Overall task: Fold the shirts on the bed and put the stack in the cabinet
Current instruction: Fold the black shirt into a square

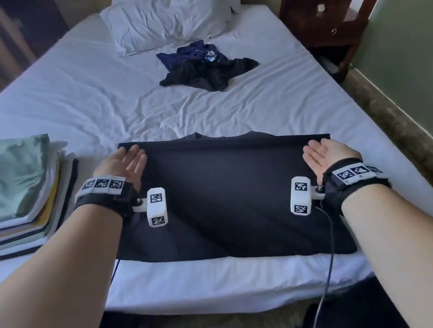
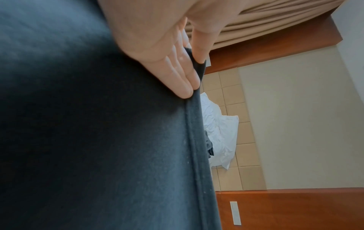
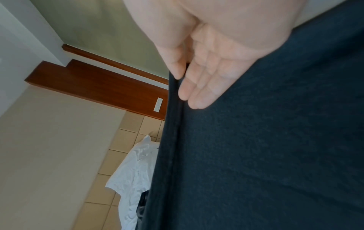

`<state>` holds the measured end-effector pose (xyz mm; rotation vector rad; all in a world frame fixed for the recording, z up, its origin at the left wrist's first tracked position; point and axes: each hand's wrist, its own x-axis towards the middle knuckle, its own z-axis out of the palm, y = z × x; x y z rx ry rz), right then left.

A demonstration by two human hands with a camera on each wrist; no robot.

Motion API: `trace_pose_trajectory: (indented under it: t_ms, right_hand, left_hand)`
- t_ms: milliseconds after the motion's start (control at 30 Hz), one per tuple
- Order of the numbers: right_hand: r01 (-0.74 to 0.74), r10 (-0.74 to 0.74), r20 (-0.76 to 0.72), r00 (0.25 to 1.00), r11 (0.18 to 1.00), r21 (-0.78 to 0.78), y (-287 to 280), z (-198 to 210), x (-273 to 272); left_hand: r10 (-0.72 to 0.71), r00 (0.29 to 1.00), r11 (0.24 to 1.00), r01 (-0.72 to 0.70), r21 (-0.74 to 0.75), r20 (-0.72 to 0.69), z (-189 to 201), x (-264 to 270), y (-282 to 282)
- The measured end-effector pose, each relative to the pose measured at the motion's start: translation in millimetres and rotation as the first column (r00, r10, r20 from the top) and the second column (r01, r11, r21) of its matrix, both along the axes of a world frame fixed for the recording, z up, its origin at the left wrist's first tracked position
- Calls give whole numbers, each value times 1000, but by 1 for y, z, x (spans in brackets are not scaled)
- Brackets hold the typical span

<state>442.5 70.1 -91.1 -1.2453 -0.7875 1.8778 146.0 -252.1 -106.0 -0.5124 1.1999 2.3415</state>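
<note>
Black shirt point(image 1: 224, 193) spread flat at near bed point(image 1: 81, 100) edge. Left hand point(image 1: 125, 166) and right hand point(image 1: 328, 155) pinching its far hem corners, thumb against straight fingers point(image 2: 183, 77). Folded stack point(image 1: 19, 196) left. Loose dark shirts point(image 1: 205, 69) mid-bed; pillow point(image 1: 167, 18) beyond. Nightstand point(image 1: 325, 15) far right, wall alongside.

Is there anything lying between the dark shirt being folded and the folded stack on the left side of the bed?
Nothing visible. Only bare white sheet separates the dark shirt from the folded stack. The left hand and right hand pinch the shirt's far corners. The unfolded pile lies farther up the bed.
</note>
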Motion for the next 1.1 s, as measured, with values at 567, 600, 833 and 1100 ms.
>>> trace_pose_trajectory:
  t_ms: [567, 600, 833, 1100]
  right_hand:
    - [-93, 66, 143, 988, 977, 192, 56, -24, -73]
    - [-92, 39, 197, 980, 960, 266, 48, -22, -67]
    - [-718, 95, 840, 534, 576, 391, -37, -14, 0]
    - [-959, 0, 999, -37, 281, -36, -96, -27, 44]
  left_hand:
    - [-118, 992, 993, 118, -9, -32, -26, -66, 61]
    - [-118, 992, 993, 117, -19, -50, -22, -59, 54]
    - [-492, 772, 683, 55, -729, -403, -5, 43, 18]
    - [-941, 194, -317, -225, -921, 277, -9, 111, -23]
